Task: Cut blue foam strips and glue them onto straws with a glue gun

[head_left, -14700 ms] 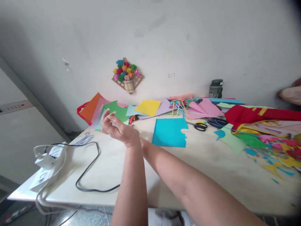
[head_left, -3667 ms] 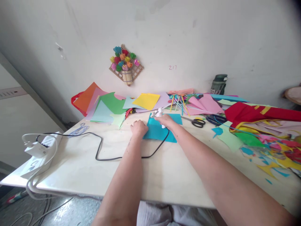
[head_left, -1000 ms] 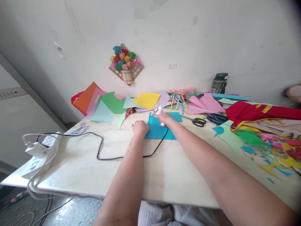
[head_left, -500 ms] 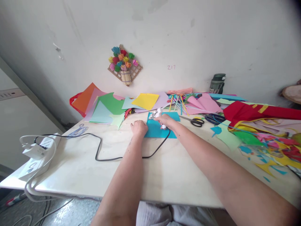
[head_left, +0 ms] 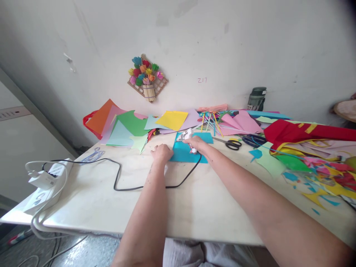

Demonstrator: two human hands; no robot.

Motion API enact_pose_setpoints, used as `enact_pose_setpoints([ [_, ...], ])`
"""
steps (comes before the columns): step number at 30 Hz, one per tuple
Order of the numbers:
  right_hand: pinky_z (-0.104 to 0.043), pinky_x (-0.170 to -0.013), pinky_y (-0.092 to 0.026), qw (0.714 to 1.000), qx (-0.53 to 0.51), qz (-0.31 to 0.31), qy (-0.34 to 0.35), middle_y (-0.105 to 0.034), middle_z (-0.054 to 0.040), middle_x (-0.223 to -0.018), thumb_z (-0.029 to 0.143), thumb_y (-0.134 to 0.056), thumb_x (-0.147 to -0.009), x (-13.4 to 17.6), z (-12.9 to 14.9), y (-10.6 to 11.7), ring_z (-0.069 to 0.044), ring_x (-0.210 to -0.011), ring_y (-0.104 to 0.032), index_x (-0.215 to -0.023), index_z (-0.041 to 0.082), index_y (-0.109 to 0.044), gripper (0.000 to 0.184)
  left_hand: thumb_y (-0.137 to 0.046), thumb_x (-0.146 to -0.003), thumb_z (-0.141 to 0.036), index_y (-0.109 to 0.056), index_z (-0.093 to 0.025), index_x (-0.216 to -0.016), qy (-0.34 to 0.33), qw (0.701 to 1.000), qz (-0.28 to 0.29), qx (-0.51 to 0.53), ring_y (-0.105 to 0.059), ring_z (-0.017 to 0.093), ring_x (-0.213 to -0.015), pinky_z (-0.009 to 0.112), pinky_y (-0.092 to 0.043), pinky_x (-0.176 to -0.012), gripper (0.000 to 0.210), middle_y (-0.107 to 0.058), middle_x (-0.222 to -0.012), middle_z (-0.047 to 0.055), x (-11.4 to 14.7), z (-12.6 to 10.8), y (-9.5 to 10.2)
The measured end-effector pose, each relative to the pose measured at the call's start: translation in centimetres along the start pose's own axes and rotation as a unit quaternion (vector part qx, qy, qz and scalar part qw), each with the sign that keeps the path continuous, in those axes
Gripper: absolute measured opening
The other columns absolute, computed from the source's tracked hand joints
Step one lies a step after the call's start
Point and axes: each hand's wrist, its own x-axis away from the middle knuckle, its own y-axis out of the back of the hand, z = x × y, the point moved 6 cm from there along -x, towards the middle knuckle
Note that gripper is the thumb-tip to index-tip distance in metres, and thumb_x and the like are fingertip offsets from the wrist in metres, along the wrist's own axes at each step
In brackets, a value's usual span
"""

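Note:
A sheet of blue paper (head_left: 180, 155) lies flat on the table, with a fold or second layer showing across its upper part. My right hand (head_left: 196, 144) is closed around a white glue gun (head_left: 187, 134), its nozzle end pointing left over the sheet's upper left. The gun's black cord (head_left: 182, 181) runs from its handle across the table under my left forearm. At the left edge of the blue paper, my left hand (head_left: 162, 152) rests palm down, fingers bent and slightly apart. Whether its fingertips touch the sheet is hard to see.
Black-handled scissors (head_left: 233, 144) lie right of the blue paper. Coloured sheets (head_left: 130, 124) line the back. Cut scraps (head_left: 314, 189) and a red cloth-like piece (head_left: 294, 131) cover the right side. A power strip (head_left: 46, 189) sits at the left edge; a bottle (head_left: 257, 98) stands behind.
My left hand has shifted a little left, away from the blue paper's edge. My right hand and the glue gun have barely moved.

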Motion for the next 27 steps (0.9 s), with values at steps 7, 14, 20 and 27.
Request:
enact_pose_setpoints([
  [7, -0.024, -0.038, -0.042, 1.000, 0.021, -0.019, 0.013, -0.054, -0.0016, -0.056, 0.046, -0.064, -0.058, -1.0, 0.2, -0.1, -0.013, -0.041, -0.051, -0.070, 0.015, -0.053, 0.035, -0.047, -0.065, -0.024, -0.061, -0.020, -0.079, 0.000, 1.000, 0.014, 0.003, -0.045, 0.027, -0.105, 0.044, -0.032, -0.083, 0.020, -0.061, -0.100, 0.010, 0.1, 0.1, 0.0],
  [14, -0.025, -0.038, -0.042, 0.999, 0.028, -0.030, 0.012, -0.060, -0.0053, -0.070, 0.044, -0.062, -0.060, -2.2, 0.2, -0.2, -0.015, -0.044, -0.054, -0.075, 0.015, -0.055, 0.034, -0.050, -0.063, -0.022, -0.062, -0.020, -0.083, 0.013, 0.999, 0.046, 0.013, -0.047, 0.027, -0.104, 0.040, -0.036, -0.080, 0.024, -0.060, -0.104, 0.010, 0.1, 0.4, 0.0],
  [20, -0.024, -0.040, -0.043, 0.999, 0.026, -0.020, 0.023, -0.060, -0.0061, -0.073, 0.042, -0.063, -0.060, -2.2, 0.4, -0.2, -0.015, -0.049, -0.056, -0.073, 0.015, -0.054, 0.032, -0.048, -0.064, -0.020, -0.062, -0.019, -0.084, 0.003, 1.000, 0.025, 0.003, -0.048, 0.027, -0.104, 0.040, -0.035, -0.080, 0.024, -0.060, -0.103, 0.012, 0.0, 0.2, 0.0],
  [27, -0.024, -0.040, -0.041, 0.999, 0.041, -0.002, 0.028, -0.055, -0.0025, -0.059, 0.042, -0.065, -0.059, -1.1, 0.7, 0.0, -0.013, -0.046, -0.053, -0.068, 0.013, -0.054, 0.031, -0.046, -0.067, -0.020, -0.062, -0.018, -0.083, 0.000, 1.000, -0.001, -0.001, -0.049, 0.025, -0.104, 0.041, -0.034, -0.083, 0.023, -0.061, -0.100, 0.011, -0.3, 0.0, -0.2],
])
